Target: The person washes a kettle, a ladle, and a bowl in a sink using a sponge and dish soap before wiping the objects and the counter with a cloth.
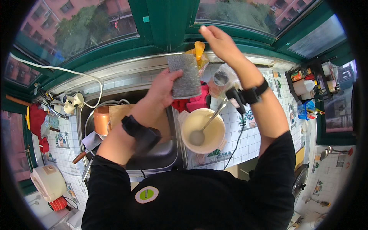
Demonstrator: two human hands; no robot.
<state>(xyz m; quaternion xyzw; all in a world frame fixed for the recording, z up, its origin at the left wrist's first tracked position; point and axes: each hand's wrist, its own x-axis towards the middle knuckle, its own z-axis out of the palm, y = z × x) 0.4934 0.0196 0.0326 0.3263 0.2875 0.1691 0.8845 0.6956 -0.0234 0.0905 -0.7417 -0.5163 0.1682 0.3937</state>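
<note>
My left hand (165,86) grips a grey wire-mesh scouring cloth (185,76) by its left edge, thumb on top. The cloth is held flat above the counter, just beyond the sink. My right hand (220,43) is raised by the green window frame, apart from the cloth. Its fingers are partly hidden and I see nothing in them. Below the cloth lie red and pink cloth items (198,99), perhaps gloves. Nearer me stands a cream plastic pot (184,118), with a metal ladle (214,115) resting in it.
The steel sink (161,156) holds a copper-coloured pot (102,119) and a brown board (161,120). A cleaver (92,142) lies at its left side. A clear plastic bag (227,76) and a yellow-handled item (199,50) stand near the window. A cable (238,138) hangs from my right wrist.
</note>
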